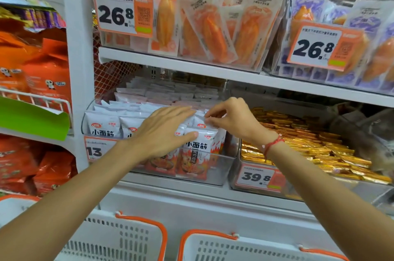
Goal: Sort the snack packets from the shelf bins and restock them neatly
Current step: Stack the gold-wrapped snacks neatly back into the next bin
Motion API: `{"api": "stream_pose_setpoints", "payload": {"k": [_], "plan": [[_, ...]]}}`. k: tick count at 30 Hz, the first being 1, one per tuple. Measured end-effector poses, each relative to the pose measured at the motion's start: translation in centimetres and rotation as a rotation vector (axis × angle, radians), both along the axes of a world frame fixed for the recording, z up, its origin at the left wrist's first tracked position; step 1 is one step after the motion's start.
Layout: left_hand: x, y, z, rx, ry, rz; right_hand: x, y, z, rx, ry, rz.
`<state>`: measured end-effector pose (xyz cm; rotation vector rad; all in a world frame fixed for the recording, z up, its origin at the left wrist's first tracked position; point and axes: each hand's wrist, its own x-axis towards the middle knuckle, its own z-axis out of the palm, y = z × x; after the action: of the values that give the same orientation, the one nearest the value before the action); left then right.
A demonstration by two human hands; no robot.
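A clear plastic bin (221, 166) on the middle shelf holds several white and red snack packets (198, 149) standing in rows. My left hand (164, 132) lies across the front packets with straight fingers over their tops and the thumb against the front of one packet. My right hand (230, 117) pinches the top edge of a packet in the same front row between thumb and fingertips. A red string bracelet is on the right wrist. More white packets (162, 94) fill the back of the bin.
A bin of gold-wrapped snacks (298, 139) with a 39.8 tag (258, 177) stands to the right. Orange packets (213, 32) and purple packets (362, 32) fill the upper shelf. Two white baskets with orange handles (136, 237) (234, 248) sit below. Orange bags (42, 73) fill the left shelving.
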<state>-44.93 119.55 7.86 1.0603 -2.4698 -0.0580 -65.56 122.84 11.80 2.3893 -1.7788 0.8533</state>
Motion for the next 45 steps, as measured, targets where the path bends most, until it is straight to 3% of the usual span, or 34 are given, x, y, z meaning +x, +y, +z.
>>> {"api": "stream_pose_setpoints", "payload": {"k": [5, 9, 12, 23, 33, 36, 38, 41, 45], "plan": [[-0.3, -0.3, -0.1, -0.040, -0.045, 0.009, -0.4, -0.2, 1.6, 0.225, 0.050, 0.023], [-0.5, -0.1, 0.2, -0.016, -0.050, 0.008, -2.0, -0.3, 3.3, 0.028, 0.172, -0.102], [-0.5, 0.0, 0.1, -0.010, -0.051, 0.018, -1.5, -1.3, 1.7, 0.041, 0.328, -0.138], [-0.2, 0.2, -0.4, -0.043, 0.005, 0.005, 0.2, -2.9, 0.0, -0.008, -0.038, -0.075], [-0.5, 0.3, 0.6, -0.056, -0.093, 0.028, 0.8, -3.0, 2.0, 0.307, 0.279, -0.152], [0.1, 0.4, 0.2, -0.064, -0.094, 0.039, 1.2, -1.0, 0.7, 0.195, 0.197, -0.177], [1.7, 0.2, -0.3, -0.141, 0.004, 0.103, 2.5, 0.9, -1.2, 0.103, 0.175, -0.238], [5.5, -0.5, -1.3, -0.243, 0.109, 0.297, 4.7, 2.0, -3.4, 0.189, 0.149, -0.294], [8.4, -1.4, -2.4, -0.084, -0.033, 0.352, 5.9, 1.0, -4.3, 0.165, 0.200, -0.334]]}}
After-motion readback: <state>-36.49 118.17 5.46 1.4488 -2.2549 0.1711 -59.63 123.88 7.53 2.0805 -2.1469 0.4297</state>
